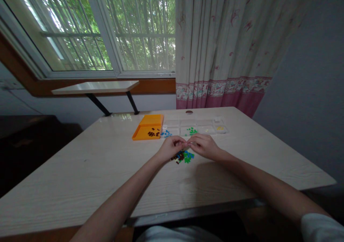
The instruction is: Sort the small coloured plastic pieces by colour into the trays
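My left hand [172,147] and my right hand [204,146] meet fingertip to fingertip above a small pile of mixed blue, green and brown pieces [185,157] on the pale wooden table [88,170]. Both hands are closed in a pinch; whatever they pinch is too small to make out. Just beyond them stands an orange tray [148,131] holding several dark brown pieces. To its right lies a clear compartment box [200,126] with blue pieces [166,133], green pieces [191,130] and yellow pieces [220,128] in separate cells.
A small dark round object [189,111] lies at the table's far edge. A narrow shelf on black brackets [95,87] juts out under the window. A floral curtain [228,48] hangs at the back right. A dark cabinet [27,141] stands left of the table.
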`<state>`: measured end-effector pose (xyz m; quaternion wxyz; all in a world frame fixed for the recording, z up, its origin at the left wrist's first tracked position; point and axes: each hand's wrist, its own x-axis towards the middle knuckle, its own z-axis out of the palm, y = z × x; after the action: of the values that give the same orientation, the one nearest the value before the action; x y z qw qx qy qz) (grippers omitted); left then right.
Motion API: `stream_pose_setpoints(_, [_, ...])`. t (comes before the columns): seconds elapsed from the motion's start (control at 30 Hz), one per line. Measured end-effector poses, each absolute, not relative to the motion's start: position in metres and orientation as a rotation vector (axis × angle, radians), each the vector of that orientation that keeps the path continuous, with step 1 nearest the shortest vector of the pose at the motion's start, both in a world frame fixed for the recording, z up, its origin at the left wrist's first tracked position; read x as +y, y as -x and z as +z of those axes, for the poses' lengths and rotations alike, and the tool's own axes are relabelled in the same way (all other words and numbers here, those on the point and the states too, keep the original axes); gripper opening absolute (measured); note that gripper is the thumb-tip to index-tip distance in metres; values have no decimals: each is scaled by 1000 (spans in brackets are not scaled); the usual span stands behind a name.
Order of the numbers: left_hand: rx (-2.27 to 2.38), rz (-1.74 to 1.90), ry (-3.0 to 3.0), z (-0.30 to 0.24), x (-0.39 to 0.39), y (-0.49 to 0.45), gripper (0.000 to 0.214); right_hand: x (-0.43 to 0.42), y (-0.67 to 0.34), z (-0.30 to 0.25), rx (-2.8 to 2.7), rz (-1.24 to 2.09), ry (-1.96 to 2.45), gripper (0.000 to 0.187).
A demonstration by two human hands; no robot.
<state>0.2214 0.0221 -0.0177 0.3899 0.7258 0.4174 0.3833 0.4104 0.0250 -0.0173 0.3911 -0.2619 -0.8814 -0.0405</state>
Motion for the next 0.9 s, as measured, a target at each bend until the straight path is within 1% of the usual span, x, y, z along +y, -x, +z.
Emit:
stream_pose_setpoints(0.43, [1038, 983, -1836, -20, 23, -221, 28, 24, -410, -16, -2235, -97, 662, 14])
stream_pose_setpoints(0.63, [1076, 986, -1916, -19, 26, -216, 27, 23, -412, -11, -2182, -23, 672, 12])
stream_pose_setpoints(0.73, [1195, 907, -2127, -12, 28, -203, 23, 25, -419, -4, -2105, -36, 694, 10])
stream_pose_setpoints(0.83, [1254, 711, -2451, -4, 29, -188, 19, 31, -431, 2, -2010, -108, 702, 8])
stream_pose_setpoints(0.9, [1254, 562, -2559, 0, 30, -180, 19, 34, -437, 4, -1973, -148, 712, 7])
